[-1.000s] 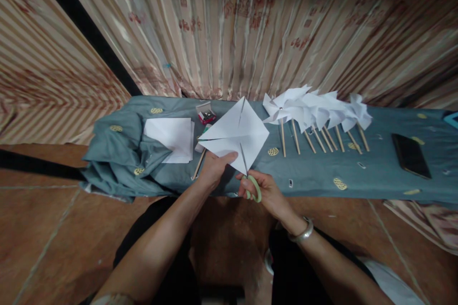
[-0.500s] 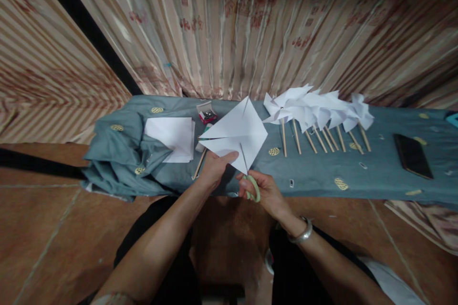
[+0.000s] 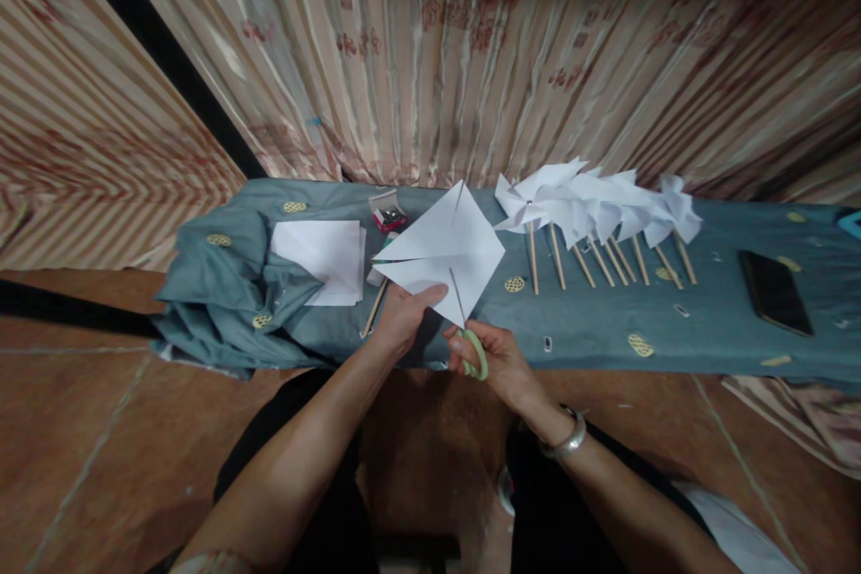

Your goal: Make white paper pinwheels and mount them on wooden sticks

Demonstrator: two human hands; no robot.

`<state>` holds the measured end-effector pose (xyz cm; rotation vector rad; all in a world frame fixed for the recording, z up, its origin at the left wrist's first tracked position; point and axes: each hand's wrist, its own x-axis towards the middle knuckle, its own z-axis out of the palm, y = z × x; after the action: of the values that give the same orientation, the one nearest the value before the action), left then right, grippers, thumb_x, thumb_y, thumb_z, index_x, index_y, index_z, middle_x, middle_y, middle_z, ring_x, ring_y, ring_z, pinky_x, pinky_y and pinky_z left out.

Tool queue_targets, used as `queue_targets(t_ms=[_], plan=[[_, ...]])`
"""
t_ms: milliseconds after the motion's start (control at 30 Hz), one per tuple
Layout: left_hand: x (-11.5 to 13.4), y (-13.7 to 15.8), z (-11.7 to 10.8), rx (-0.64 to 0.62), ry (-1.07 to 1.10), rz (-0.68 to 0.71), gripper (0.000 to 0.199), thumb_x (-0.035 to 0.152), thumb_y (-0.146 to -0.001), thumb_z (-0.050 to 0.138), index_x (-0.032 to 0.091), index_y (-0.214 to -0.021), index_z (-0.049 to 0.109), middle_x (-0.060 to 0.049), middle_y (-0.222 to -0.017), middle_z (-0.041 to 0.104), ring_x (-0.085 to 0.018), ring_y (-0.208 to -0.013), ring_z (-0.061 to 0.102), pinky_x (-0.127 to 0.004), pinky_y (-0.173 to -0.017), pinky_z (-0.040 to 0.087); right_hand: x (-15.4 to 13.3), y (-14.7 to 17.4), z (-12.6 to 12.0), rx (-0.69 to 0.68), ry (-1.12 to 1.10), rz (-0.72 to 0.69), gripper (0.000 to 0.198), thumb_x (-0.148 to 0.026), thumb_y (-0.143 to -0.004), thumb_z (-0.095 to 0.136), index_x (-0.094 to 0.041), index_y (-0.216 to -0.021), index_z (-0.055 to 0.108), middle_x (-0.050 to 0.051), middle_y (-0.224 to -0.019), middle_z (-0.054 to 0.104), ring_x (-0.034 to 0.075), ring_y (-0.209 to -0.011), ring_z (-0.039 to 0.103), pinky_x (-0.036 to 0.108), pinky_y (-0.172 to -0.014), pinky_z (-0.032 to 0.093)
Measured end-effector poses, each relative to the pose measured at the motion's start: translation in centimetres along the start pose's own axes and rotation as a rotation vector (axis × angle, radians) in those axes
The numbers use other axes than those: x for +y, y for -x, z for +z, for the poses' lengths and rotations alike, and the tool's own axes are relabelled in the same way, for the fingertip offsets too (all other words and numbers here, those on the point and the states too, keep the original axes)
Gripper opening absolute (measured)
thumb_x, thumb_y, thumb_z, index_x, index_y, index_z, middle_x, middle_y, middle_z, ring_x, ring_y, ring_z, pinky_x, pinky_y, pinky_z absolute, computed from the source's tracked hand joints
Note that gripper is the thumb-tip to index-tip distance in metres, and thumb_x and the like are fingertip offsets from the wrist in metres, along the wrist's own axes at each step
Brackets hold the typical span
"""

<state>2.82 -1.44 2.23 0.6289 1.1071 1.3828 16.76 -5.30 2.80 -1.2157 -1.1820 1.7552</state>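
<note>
Hardly moved since last frame: pinching white paper [image 3: 447, 242] in left hand [image 3: 404, 318], nine o'clock from pinwheels [image 3: 552, 188]; clasping scissors [image 3: 482, 357] in curled right hand [image 3: 496, 354] at paper's six-o'clock corner. Probably light, limp, easily torn; hold by seven-o'clock edge.

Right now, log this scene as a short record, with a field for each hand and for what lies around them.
Left hand: holds a slit white sheet, thumb on top
Right hand: grips green-handled scissors at the sheet's near corner
To the left: paper stack, small open box
To the right: paper pinwheels on sticks, dark phone
Surface: patterned cloth
</note>
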Motion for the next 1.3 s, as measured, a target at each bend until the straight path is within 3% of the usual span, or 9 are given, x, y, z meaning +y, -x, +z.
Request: queue_targets(t_ms=[467, 667, 1300], plan=[[-0.14, -0.08, -0.12, -0.013, 0.011, 0.000, 0.031, 0.023, -0.052, 0.080, 0.015, -0.079, 0.069, -0.004, -0.080, 0.072, -0.019, -0.073, 0.062, -0.033, -0.076, 0.048, 0.27, -0.05, -0.12, -0.011, -0.006, 0.011, 0.050, -0.064, -0.057, 0.078, -0.019, -0.072, 0.062, -0.004, -0.052, 0.061, 0.008, -0.045, 0.050, 0.022, -0.046, 0.040], [-0.30, -0.22, -0.24, -0.031, 0.021, -0.019, 0.033, 0.025, -0.052, 0.080, 0.016, -0.081, 0.069, -0.005, -0.084, 0.072, -0.021, -0.077, 0.064, -0.034, -0.077, 0.048, 0.69, 0.15, -0.54, -0.064, 0.023, -0.034, 0.046, -0.063, -0.069, 0.071, -0.018, -0.078, 0.064, -0.001, -0.059, 0.064, 0.009, -0.050, 0.054, 0.022, -0.049, 0.042], [-0.42, 0.19, -0.18, -0.059, -0.025, -0.005, 0.025, 0.025, -0.056, 0.080, 0.016, -0.076, 0.069, -0.003, -0.075, 0.069, -0.017, -0.065, 0.059, -0.031, -0.067, 0.047, 0.70, -0.09, -0.61, -0.008, 0.006, -0.010, 0.050, -0.063, -0.062, 0.076, -0.017, -0.079, 0.066, -0.002, -0.056, 0.062, 0.009, -0.049, 0.052, 0.023, -0.049, 0.040]])
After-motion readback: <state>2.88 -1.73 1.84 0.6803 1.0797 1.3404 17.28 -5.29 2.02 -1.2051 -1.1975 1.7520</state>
